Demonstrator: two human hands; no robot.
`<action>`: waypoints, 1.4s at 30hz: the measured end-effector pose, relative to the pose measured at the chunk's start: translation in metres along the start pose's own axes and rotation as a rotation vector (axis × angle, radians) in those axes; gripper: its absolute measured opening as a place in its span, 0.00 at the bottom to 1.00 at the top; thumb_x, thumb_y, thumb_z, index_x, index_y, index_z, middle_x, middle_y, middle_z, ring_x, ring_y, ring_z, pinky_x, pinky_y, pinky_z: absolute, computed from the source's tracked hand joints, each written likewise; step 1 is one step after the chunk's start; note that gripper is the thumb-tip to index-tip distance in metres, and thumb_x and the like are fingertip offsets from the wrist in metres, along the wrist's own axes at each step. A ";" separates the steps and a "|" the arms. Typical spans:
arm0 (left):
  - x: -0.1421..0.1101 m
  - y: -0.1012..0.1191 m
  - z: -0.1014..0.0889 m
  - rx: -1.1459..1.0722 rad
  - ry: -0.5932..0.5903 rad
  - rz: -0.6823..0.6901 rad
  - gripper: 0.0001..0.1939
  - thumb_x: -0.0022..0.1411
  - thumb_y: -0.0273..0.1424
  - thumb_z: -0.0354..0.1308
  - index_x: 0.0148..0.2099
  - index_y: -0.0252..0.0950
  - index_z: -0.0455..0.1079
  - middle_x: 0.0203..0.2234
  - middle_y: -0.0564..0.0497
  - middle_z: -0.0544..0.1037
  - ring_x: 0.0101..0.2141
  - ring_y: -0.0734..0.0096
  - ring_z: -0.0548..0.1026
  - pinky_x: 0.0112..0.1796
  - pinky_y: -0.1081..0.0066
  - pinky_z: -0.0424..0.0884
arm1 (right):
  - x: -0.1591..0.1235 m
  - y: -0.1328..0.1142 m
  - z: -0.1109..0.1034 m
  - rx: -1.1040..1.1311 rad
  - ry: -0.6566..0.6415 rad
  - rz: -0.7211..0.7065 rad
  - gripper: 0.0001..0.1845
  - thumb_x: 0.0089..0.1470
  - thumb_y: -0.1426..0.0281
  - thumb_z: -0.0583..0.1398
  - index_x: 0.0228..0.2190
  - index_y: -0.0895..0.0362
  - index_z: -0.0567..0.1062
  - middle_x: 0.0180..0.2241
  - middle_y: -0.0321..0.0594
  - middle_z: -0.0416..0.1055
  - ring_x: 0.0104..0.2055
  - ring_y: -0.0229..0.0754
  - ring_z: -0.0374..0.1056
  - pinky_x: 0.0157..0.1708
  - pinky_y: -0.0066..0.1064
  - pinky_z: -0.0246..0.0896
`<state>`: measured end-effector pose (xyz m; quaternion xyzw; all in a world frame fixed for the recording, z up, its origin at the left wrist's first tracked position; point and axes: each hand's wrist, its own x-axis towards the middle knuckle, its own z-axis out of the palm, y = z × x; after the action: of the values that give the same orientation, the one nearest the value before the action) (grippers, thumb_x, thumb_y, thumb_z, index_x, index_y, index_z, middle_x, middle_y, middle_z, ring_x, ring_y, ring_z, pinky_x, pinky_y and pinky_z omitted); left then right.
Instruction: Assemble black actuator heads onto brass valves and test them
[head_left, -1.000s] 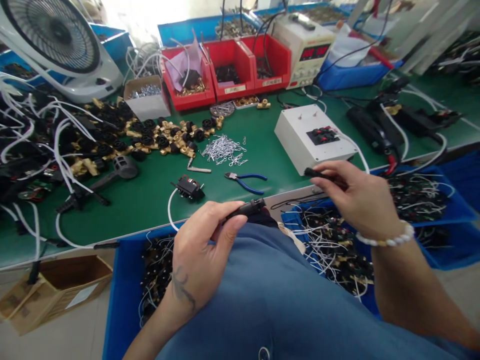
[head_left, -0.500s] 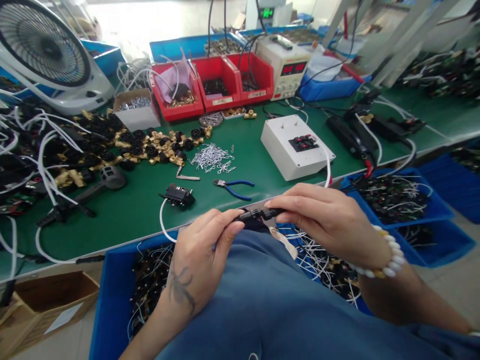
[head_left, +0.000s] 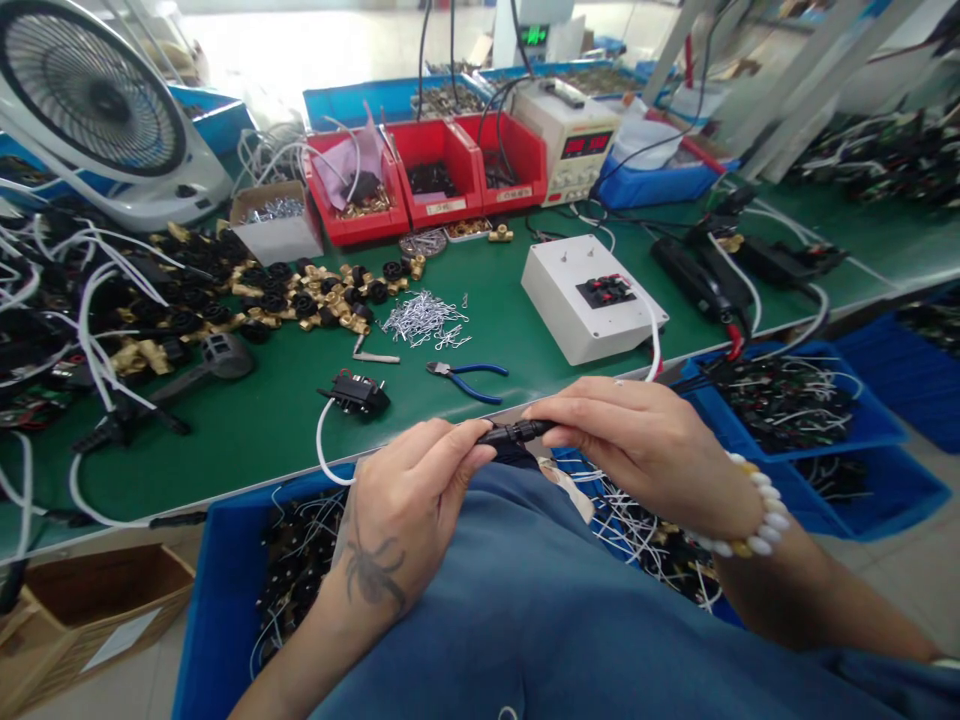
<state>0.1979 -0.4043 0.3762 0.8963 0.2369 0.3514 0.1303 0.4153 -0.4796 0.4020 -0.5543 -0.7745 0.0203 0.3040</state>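
Ahead at twelve o'clock, black connector [head_left: 517, 432]: before you, by the near edge of the table [head_left: 247, 440].
Left hand [head_left: 409, 500]: your thumb and fingers pinched closed on its left end.
Right hand [head_left: 652, 450]: pinched likewise on its right end.
Blue-handled cutters [head_left: 450, 371]: twelve o'clock, on the table.
Black module [head_left: 358, 394]: eleven o'clock.
White box [head_left: 574, 325]: one o'clock.

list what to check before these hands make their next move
1. Left hand grips the black cylindrical plastic connector: ok
2. Right hand grips the slim black plastic plug: ok
3. Connector and plug meet end to end: ok
4. Joint fully locked: cannot tell, too small
5. Blue-handled metal pliers clear of both hands: ok
6. Silver bent-wire clips contained: not ok, loose on the green bench
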 end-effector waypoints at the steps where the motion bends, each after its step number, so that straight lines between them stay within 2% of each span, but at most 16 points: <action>1: 0.001 -0.002 0.001 0.013 0.009 0.017 0.13 0.74 0.33 0.51 0.48 0.31 0.75 0.32 0.49 0.81 0.31 0.70 0.78 0.33 0.73 0.71 | 0.000 -0.001 0.002 0.001 0.003 -0.005 0.13 0.67 0.66 0.55 0.43 0.53 0.80 0.39 0.42 0.81 0.41 0.43 0.76 0.41 0.32 0.70; 4: 0.001 -0.011 0.004 0.016 0.005 0.014 0.13 0.74 0.32 0.50 0.47 0.32 0.75 0.32 0.49 0.81 0.30 0.71 0.79 0.32 0.74 0.71 | 0.002 -0.001 0.011 0.005 -0.003 -0.014 0.15 0.68 0.66 0.54 0.43 0.55 0.80 0.39 0.44 0.81 0.40 0.43 0.76 0.41 0.32 0.68; 6: -0.003 -0.018 0.009 -0.009 -0.067 -0.019 0.13 0.74 0.33 0.49 0.46 0.33 0.75 0.32 0.49 0.81 0.30 0.71 0.79 0.32 0.74 0.71 | 0.006 0.005 0.016 0.013 -0.107 -0.004 0.15 0.67 0.65 0.55 0.42 0.56 0.81 0.37 0.44 0.81 0.38 0.43 0.75 0.38 0.33 0.67; 10: -0.016 -0.032 0.024 -0.071 -0.390 -0.040 0.11 0.72 0.34 0.53 0.45 0.37 0.75 0.33 0.51 0.82 0.33 0.67 0.80 0.34 0.71 0.74 | 0.036 0.049 0.010 0.081 -0.420 0.004 0.12 0.61 0.60 0.62 0.36 0.53 0.83 0.36 0.40 0.81 0.39 0.43 0.75 0.40 0.33 0.68; 11: -0.019 -0.037 0.026 -0.082 -0.461 -0.033 0.11 0.72 0.35 0.54 0.46 0.38 0.75 0.35 0.50 0.82 0.36 0.66 0.80 0.36 0.70 0.75 | 0.048 0.068 0.005 0.081 -0.362 0.058 0.12 0.59 0.59 0.63 0.37 0.53 0.83 0.39 0.40 0.81 0.41 0.43 0.75 0.44 0.34 0.68; 13: -0.022 -0.049 0.024 -0.083 -0.466 -0.048 0.12 0.71 0.37 0.54 0.49 0.39 0.75 0.41 0.49 0.81 0.42 0.64 0.79 0.43 0.68 0.76 | 0.073 0.112 -0.009 0.002 -0.051 0.264 0.11 0.56 0.62 0.64 0.38 0.53 0.82 0.39 0.40 0.81 0.41 0.44 0.74 0.49 0.38 0.68; 14: -0.021 -0.058 0.021 -0.057 -0.378 -0.082 0.13 0.71 0.38 0.54 0.50 0.39 0.75 0.44 0.47 0.80 0.45 0.62 0.78 0.46 0.66 0.75 | 0.085 0.134 -0.015 -0.015 0.128 0.377 0.11 0.55 0.64 0.65 0.39 0.55 0.82 0.41 0.42 0.81 0.42 0.44 0.74 0.50 0.38 0.68; 15: -0.020 -0.069 0.016 -0.008 -0.247 -0.144 0.15 0.71 0.39 0.53 0.52 0.38 0.74 0.47 0.44 0.78 0.48 0.60 0.76 0.50 0.63 0.74 | 0.095 0.156 -0.020 -0.025 0.200 0.430 0.14 0.56 0.67 0.62 0.43 0.58 0.81 0.43 0.45 0.80 0.43 0.44 0.74 0.50 0.40 0.67; 17: -0.016 -0.096 0.006 0.128 0.030 -0.332 0.20 0.70 0.41 0.52 0.54 0.33 0.73 0.50 0.38 0.75 0.53 0.51 0.72 0.55 0.54 0.70 | 0.110 0.192 -0.024 -0.017 0.238 0.497 0.18 0.52 0.71 0.62 0.45 0.62 0.79 0.44 0.50 0.79 0.42 0.45 0.74 0.48 0.41 0.69; 18: -0.013 -0.111 0.001 0.177 0.099 -0.448 0.23 0.68 0.42 0.53 0.56 0.31 0.72 0.52 0.35 0.73 0.55 0.47 0.70 0.57 0.50 0.67 | 0.115 0.205 -0.023 0.000 0.224 0.533 0.16 0.51 0.72 0.63 0.43 0.62 0.80 0.42 0.48 0.80 0.40 0.44 0.74 0.46 0.39 0.69; 21: -0.010 -0.149 -0.008 0.106 -0.026 -0.690 0.30 0.66 0.46 0.51 0.60 0.30 0.69 0.51 0.35 0.74 0.52 0.47 0.73 0.57 0.47 0.67 | 0.117 0.227 -0.013 0.034 0.154 0.597 0.05 0.47 0.71 0.66 0.29 0.59 0.80 0.31 0.42 0.79 0.35 0.43 0.72 0.42 0.36 0.69; 24: -0.013 -0.164 -0.010 -0.029 -0.192 -0.680 0.29 0.64 0.50 0.50 0.58 0.36 0.71 0.47 0.43 0.78 0.47 0.56 0.77 0.52 0.57 0.73 | 0.114 0.232 -0.002 0.036 0.142 0.621 0.03 0.47 0.70 0.67 0.25 0.58 0.80 0.25 0.39 0.76 0.33 0.43 0.71 0.41 0.36 0.66; 27: -0.018 -0.160 -0.007 -0.113 -0.259 -0.633 0.29 0.60 0.52 0.56 0.56 0.39 0.72 0.47 0.46 0.79 0.46 0.58 0.78 0.50 0.60 0.74 | 0.111 0.232 0.001 0.034 0.145 0.636 0.05 0.48 0.69 0.67 0.28 0.59 0.81 0.24 0.38 0.76 0.32 0.42 0.70 0.41 0.35 0.65; 31: -0.025 -0.147 0.000 -0.172 -0.246 -0.606 0.27 0.55 0.46 0.64 0.53 0.38 0.69 0.45 0.46 0.79 0.45 0.56 0.77 0.50 0.57 0.73 | 0.108 0.235 -0.009 0.020 0.180 0.638 0.07 0.48 0.71 0.67 0.32 0.59 0.81 0.33 0.41 0.79 0.36 0.41 0.71 0.44 0.35 0.65; 35: -0.028 -0.127 0.007 -0.218 -0.149 -0.569 0.31 0.56 0.40 0.66 0.59 0.37 0.65 0.50 0.45 0.75 0.51 0.57 0.75 0.55 0.57 0.70 | 0.106 0.236 -0.014 0.037 0.183 0.674 0.06 0.48 0.71 0.67 0.31 0.60 0.81 0.35 0.43 0.80 0.35 0.40 0.72 0.42 0.33 0.66; 42: -0.025 -0.065 -0.012 -0.276 0.102 -0.250 0.32 0.58 0.41 0.69 0.61 0.41 0.65 0.54 0.46 0.70 0.56 0.60 0.71 0.57 0.62 0.70 | 0.105 0.215 -0.001 0.049 0.133 0.718 0.20 0.55 0.65 0.66 0.43 0.69 0.81 0.42 0.56 0.79 0.34 0.35 0.68 0.38 0.29 0.61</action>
<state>0.1514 -0.3607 0.3444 0.8145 0.3023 0.4068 0.2822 0.5763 -0.3058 0.3706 -0.7834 -0.5086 0.1081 0.3404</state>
